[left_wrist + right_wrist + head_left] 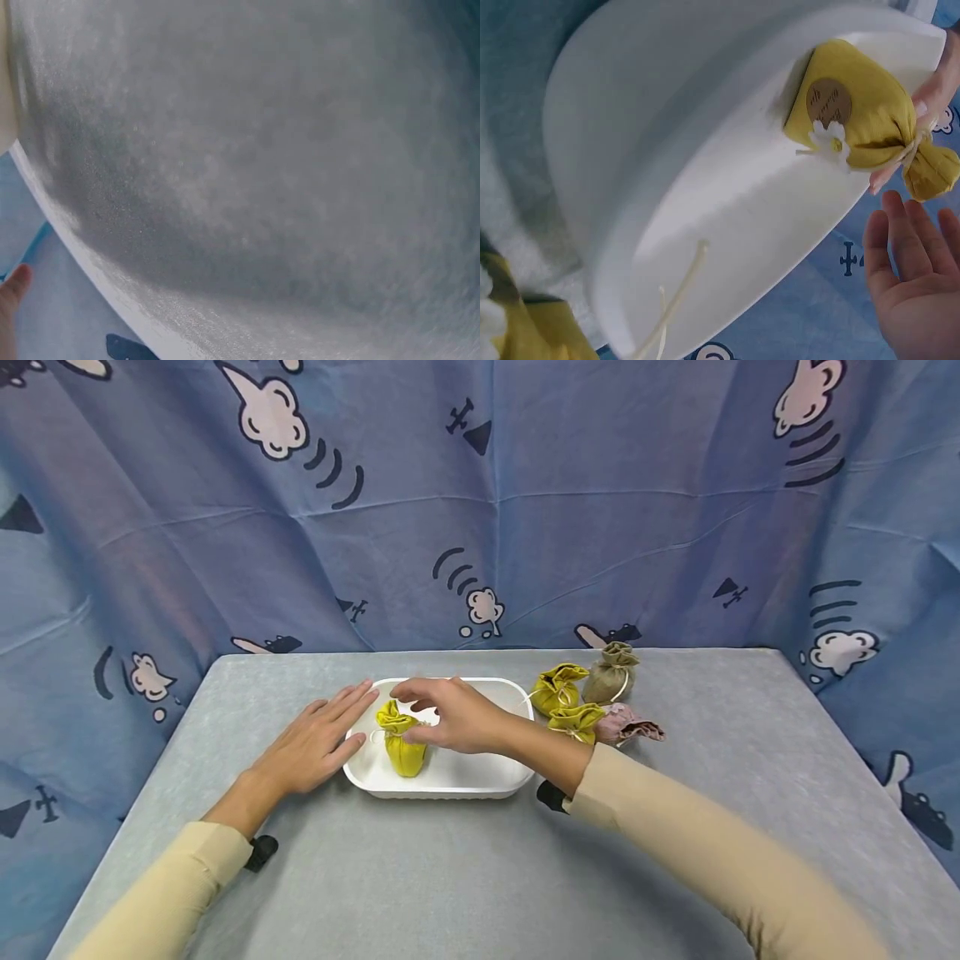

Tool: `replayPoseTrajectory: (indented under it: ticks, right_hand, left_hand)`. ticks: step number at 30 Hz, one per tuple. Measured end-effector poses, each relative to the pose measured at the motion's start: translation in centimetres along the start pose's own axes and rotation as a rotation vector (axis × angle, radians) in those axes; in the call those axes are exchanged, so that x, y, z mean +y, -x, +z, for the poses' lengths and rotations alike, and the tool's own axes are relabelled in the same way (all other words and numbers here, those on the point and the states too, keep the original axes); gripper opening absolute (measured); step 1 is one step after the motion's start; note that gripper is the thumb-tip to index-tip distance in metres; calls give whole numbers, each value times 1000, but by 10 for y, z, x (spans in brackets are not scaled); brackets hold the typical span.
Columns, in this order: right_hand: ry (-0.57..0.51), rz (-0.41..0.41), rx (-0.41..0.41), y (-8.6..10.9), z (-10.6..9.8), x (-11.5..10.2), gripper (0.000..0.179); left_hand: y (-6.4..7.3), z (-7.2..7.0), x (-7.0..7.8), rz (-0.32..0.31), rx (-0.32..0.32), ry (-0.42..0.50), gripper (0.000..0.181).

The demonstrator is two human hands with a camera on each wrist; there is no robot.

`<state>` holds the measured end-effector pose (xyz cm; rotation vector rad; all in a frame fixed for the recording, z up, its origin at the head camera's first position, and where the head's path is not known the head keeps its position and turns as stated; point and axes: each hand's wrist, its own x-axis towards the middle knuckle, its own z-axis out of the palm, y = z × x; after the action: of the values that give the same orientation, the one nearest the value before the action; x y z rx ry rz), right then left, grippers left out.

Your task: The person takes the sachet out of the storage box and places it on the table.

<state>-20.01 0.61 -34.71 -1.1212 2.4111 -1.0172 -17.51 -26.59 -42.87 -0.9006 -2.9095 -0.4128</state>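
A yellow drawstring pouch (405, 752) stands in the left part of a white tray (450, 792). In the right wrist view the pouch (874, 86) shows a brown round patch, a white flower and a tied neck. My right hand (468, 717) hovers over the tray beside the pouch, thumb and fingers spread apart. Seen from that wrist, the hand's (922, 296) loosely bent fingers are clear of the pouch and hold nothing. My left hand (311, 745) lies with straight fingers against the tray's left rim. The left wrist view shows mostly grey tabletop and one fingertip.
Right of the tray stand two yellow pouches (557, 689), an olive pouch (609, 677) and a pink pouch (626, 725), grouped closely, partly behind my right forearm. The grey table (420, 877) ends at a blue patterned curtain (600, 527).
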Motion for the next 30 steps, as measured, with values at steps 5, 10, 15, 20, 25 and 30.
replayPoseTrajectory:
  ticks: [5, 10, 15, 20, 25, 30]
  right_hand:
    - [5, -26, 9, -4, 6, -1, 51]
    - [23, -26, 3, -9, 10, 0, 53]
    - [65, -36, -29, -15, 10, 0, 49]
    - [94, -59, -51, -18, 11, 1, 39]
    - [88, -42, -47, -21, 13, -1, 34]
    - [76, -11, -24, -22, 15, -3, 26]
  left_hand:
    - [-1, -1, 1, -4, -10, 8, 62]
    - [-1, -2, 1, -1, -15, 11, 62]
    - [0, -1, 0, 6, -2, 10, 62]
    - [0, 2, -1, 30, 20, 4, 62]
    - [0, 1, -1, 36, 19, 9, 61]
    - [1, 0, -1, 30, 17, 6, 62]
